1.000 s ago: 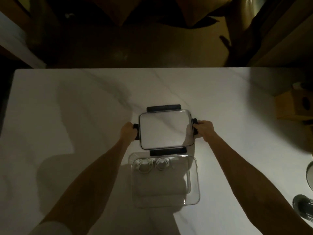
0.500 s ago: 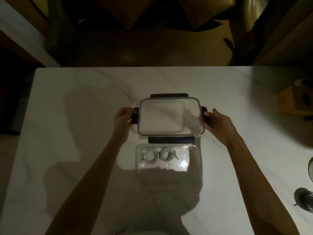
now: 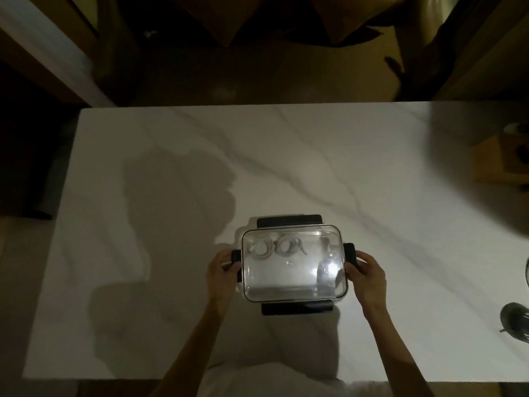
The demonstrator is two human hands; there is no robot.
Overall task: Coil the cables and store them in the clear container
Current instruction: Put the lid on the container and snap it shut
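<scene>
The clear rectangular plastic container (image 3: 286, 300) sits on the white marble table (image 3: 372, 196) with its black-latched clear lid (image 3: 303, 270) over it. Two coiled white cables (image 3: 259, 247) lie inside at the far-left corner. My left hand (image 3: 221, 275) and right hand (image 3: 367, 275) each clamp curled fingers round a side latch.

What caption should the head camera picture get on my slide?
Left hand and right hand grip the lid by its side latches on a clear container holding two coiled cables.

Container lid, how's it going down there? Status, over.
Left hand and right hand grip the lid by its side clips. Lid sits on clear container, two coiled cables inside. Front and back clips stick out flat. Nothing in the way.
</scene>
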